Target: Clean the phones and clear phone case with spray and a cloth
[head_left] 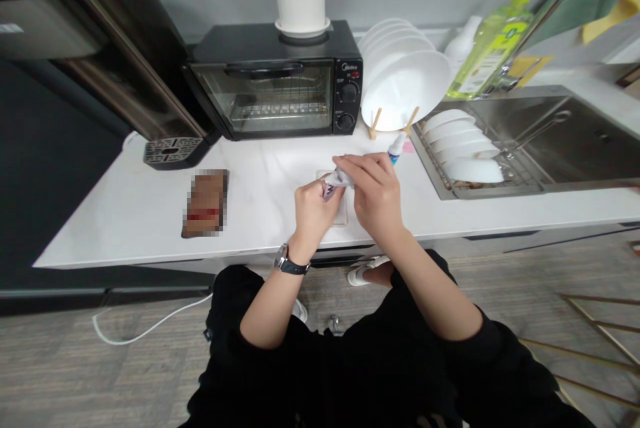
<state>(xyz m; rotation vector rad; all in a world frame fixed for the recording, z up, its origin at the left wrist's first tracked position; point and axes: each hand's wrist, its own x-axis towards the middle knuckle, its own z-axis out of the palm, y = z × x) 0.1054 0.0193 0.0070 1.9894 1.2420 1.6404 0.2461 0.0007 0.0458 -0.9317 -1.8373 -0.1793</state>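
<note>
Over the white counter, my left hand is closed round a small purplish thing with pale marks, mostly covered by my fingers. My right hand pinches a crumpled whitish cloth against the top of that thing, so the two hands nearly meet. Below them lies a clear, rounded rectangular case, partly hidden by my hands. Just behind my right hand stands a small white bottle with a blue label, its lower part covered.
A flat phone-like thing, pixelated, lies left on the counter. Behind stand a drink machine, a toaster oven and racked white plates. At right are a sink with several bowls and a green pump bottle.
</note>
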